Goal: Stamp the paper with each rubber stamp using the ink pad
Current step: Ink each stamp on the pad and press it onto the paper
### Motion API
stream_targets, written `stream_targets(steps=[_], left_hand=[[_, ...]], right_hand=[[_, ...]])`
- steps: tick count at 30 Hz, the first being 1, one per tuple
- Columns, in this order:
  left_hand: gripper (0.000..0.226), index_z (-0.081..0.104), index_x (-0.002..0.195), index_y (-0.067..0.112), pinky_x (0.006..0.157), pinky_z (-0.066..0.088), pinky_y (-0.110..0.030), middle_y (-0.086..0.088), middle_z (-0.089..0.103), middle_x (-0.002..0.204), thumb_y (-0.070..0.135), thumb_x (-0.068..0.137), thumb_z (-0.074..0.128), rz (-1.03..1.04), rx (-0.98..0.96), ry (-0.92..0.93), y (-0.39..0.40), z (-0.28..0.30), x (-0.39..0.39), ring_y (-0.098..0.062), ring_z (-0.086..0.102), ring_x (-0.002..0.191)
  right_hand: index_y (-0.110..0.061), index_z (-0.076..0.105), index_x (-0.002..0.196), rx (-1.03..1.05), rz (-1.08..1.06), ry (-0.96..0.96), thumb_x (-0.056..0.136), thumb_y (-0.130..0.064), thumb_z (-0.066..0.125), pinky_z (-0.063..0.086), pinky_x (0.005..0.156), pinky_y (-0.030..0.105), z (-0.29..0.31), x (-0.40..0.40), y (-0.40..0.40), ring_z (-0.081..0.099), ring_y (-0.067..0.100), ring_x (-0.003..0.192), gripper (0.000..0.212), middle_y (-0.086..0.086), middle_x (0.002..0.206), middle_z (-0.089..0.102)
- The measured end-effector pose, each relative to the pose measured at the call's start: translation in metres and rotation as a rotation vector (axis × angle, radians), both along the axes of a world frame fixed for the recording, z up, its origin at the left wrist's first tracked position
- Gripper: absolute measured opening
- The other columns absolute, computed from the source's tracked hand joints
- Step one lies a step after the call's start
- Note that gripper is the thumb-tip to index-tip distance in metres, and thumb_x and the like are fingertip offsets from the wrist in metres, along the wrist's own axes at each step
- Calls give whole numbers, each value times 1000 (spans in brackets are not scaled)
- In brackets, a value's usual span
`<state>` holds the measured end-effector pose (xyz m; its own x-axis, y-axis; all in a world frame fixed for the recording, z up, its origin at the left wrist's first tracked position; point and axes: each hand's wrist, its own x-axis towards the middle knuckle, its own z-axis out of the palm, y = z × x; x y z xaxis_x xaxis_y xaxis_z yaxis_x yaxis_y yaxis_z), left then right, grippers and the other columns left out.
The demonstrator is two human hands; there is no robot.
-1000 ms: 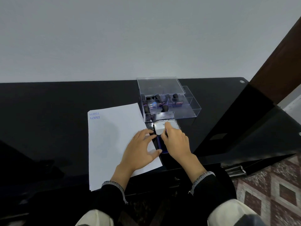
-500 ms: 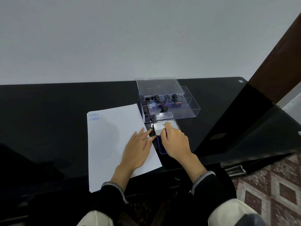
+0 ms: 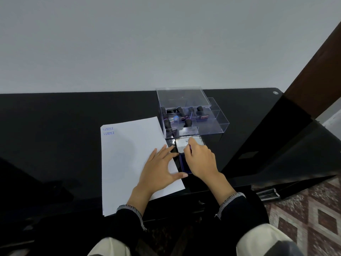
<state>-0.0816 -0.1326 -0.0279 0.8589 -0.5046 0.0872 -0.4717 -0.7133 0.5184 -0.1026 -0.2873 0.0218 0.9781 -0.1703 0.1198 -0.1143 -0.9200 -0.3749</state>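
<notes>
We are looking at a dim, evenly lit scene with soft, cool light that is leaving the glossy black table (image 3: 55,126) nearly featureless apart from faint reflections. The white paper (image 3: 129,154) is carrying only a weak shadow around the left hand (image 3: 158,169). The wide lens is bending straight lines toward the frame edges, and the patterned floor (image 3: 304,218) is looking slightly blurred.

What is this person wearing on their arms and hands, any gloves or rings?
Both hands are bare: no gloves, and no rings or watch that show. The left hand and right hand come out of long black sleeves. Each sleeve ends in a ribbed cuff with a black-and-white flecked edge, seen on the left cuff and the right cuff.
</notes>
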Motion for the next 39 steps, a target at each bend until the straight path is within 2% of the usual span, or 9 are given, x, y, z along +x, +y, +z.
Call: stream_targets(steps=[11, 14, 18, 22, 26, 29, 32, 34, 39], left_hand=[[80, 41, 142, 37, 116, -9, -24, 14, 21, 158, 77, 75, 55, 8, -19, -9, -1, -1, 0, -3, 7, 147], [79, 40, 142, 37, 116, -9, -24, 15, 21, 158, 77, 75, 54, 4, -14, -7, -1, 0, 0, -2, 6, 147], [77, 39, 143, 36, 118, -8, -27, 14, 19, 159, 75, 79, 52, -9, -1, -13, 0, -2, 0, -3, 5, 147], [74, 38, 144, 34, 119, -7, -29, 13, 18, 159, 70, 82, 54, -30, 0, 3, 2, -2, 3, -4, 4, 148], [74, 39, 144, 32, 120, -5, -29, 13, 18, 159, 67, 82, 57, -42, -7, 73, 3, 3, 5, -5, 4, 147], [73, 41, 142, 29, 120, -3, -29, 11, 21, 158, 63, 81, 62, -37, -37, 125, 4, 9, 6, -6, 6, 147], [66, 45, 138, 31, 120, -3, -29, 12, 27, 156, 61, 82, 62, -26, -77, 125, 7, 10, 2, -5, 8, 147], [61, 48, 136, 33, 120, -4, -29, 13, 29, 155, 61, 83, 60, -17, -90, 109, 11, 8, 0, -3, 7, 147], [57, 46, 137, 37, 117, -12, -32, 14, 25, 157, 66, 88, 48, 36, -11, 30, 19, 7, -5, -6, 1, 148]], right_hand=[[-17, 39, 89, -56, 0, -90, 100, -24, 33, 37, 49, 33, -13, -14, 4, 49, 21, 52, 14, -2, 60, 48], [-17, 36, 84, -41, 17, -53, 98, -22, 34, 33, 51, 33, -7, -5, 2, 45, 22, 53, 16, -1, 61, 48], [-16, 38, 83, -47, 32, 19, 97, -23, 34, 35, 56, 34, 2, 9, 1, 47, 25, 61, 16, 2, 67, 50], [-17, 38, 83, -32, 31, 5, 97, -23, 33, 33, 54, 33, 0, 6, 1, 46, 24, 59, 16, -1, 63, 47], [-17, 39, 85, -12, 40, 21, 99, -24, 33, 34, 56, 34, 6, 1, 1, 47, 24, 61, 16, 0, 69, 50], [-16, 40, 82, 78, 8, 126, 97, -26, 33, 34, 61, 36, 14, 5, -5, 47, 26, 68, 20, 1, 75, 51], [-9, 43, 75, 438, -118, 103, 94, -24, 37, 34, 60, 36, 20, 6, -23, 48, 26, 70, 24, 4, 74, 53], [-2, 43, 76, 567, -172, 45, 93, -20, 39, 31, 56, 33, 21, 0, -34, 43, 20, 64, 25, 6, 69, 50], [-16, 44, 73, 367, -97, -13, 100, -39, 33, 37, 57, 35, 14, -20, -41, 52, 20, 62, 37, 3, 65, 56]])
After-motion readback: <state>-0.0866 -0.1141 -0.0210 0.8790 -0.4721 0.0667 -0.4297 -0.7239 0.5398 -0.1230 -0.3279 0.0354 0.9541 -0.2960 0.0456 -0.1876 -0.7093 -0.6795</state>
